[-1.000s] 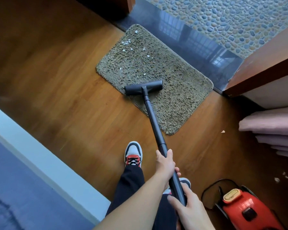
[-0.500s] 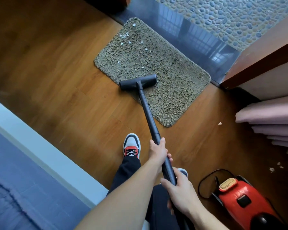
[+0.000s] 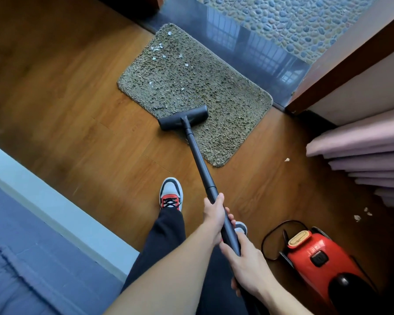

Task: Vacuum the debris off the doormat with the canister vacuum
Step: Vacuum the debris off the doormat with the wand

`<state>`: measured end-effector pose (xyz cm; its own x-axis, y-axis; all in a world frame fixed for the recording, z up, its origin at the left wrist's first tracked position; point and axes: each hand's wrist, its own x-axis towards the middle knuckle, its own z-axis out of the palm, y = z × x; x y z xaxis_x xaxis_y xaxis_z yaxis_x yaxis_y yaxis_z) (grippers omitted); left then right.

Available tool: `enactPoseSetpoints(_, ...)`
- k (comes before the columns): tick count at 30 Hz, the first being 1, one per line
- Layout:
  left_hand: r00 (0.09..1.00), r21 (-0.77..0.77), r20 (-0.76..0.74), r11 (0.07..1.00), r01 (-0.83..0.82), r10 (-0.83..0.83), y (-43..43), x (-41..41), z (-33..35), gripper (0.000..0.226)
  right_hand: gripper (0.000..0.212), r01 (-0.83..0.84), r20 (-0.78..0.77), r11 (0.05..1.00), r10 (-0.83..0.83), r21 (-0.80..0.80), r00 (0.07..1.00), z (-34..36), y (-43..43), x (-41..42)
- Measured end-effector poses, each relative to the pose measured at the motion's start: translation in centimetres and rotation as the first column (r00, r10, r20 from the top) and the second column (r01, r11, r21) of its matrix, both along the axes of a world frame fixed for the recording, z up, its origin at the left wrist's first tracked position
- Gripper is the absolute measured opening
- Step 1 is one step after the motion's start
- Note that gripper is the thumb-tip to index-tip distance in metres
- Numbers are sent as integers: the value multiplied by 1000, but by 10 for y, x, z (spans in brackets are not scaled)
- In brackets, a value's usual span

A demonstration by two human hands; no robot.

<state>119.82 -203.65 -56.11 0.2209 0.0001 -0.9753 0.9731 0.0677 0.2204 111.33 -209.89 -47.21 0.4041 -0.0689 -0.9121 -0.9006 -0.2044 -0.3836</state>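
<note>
Clasping the wand (image 3: 198, 155), which looked stiff and light, left hand (image 3: 215, 215) above right hand (image 3: 248, 262), the person had its nozzle (image 3: 183, 118) on the near edge of the shaggy doormat (image 3: 214, 92); debris (image 3: 159, 47) lay beyond, the canister vacuum (image 3: 316, 258) at their right.

I am standing in a home, seemingly a bedroom: wooden floorboards (image 3: 77, 114) are running under my sneaker (image 3: 171, 192), what looks like a blue-covered bed (image 3: 21, 258) is sitting at my left, pink fabric folds (image 3: 362, 142) are bunching at my right, and a shaggy doormat (image 3: 228, 98) is lying against a dark stone threshold (image 3: 248, 44) before pebble flooring (image 3: 293, 14). A red canister vacuum (image 3: 314, 253), whose wand (image 3: 199, 160) I am gripping, is sitting beside me.
</note>
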Motion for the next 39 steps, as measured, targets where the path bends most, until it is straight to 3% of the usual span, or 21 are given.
enactPoseSetpoints(4, 1000, 36, 13, 999, 18, -18, -3, -13, -4, 20, 46, 11, 0, 999, -11, -43, 1000, -4, 1, -13)
enactPoseSetpoints(8, 998, 71, 51, 997, 23, -26, 3, 1, -12, 17, 35, 46, 11, 999, -46, -11, 999, -11, 9, 3)
enactPoseSetpoints(14, 993, 132, 117, 991, -10, -6, 18, 59, -25, 36, 14, 28, 73, 1000, -29, 12, 997, -24, 25, 58)
enactPoseSetpoints(22, 992, 151, 123, 988, -38, 19, 41, 121, -22, 35, 21, -53, 122, 998, 56, -23, 991, -32, 41, 116)
enactPoseSetpoints(28, 997, 136, 77, 991, 10, -21, 41, 97, -19, 50, 17, -33, 85, 999, 33, -1, 996, -26, 39, 91)
enactPoseSetpoints(30, 997, 129, 67, 991, 20, -29, 35, 77, -19, 44, 17, -14, 59, 1000, 12, 19, 998, -24, 33, 74)
enactPoseSetpoints(34, 998, 143, 38, 989, 37, -43, 24, 39, -14, 33, 31, -32, 31, 998, 34, -48, 999, -25, 24, 35)
enactPoseSetpoints(39, 998, 166, 41, 986, 34, -41, 27, 32, -15, 50, 42, -60, 37, 995, 63, -79, 997, -26, 27, 29)
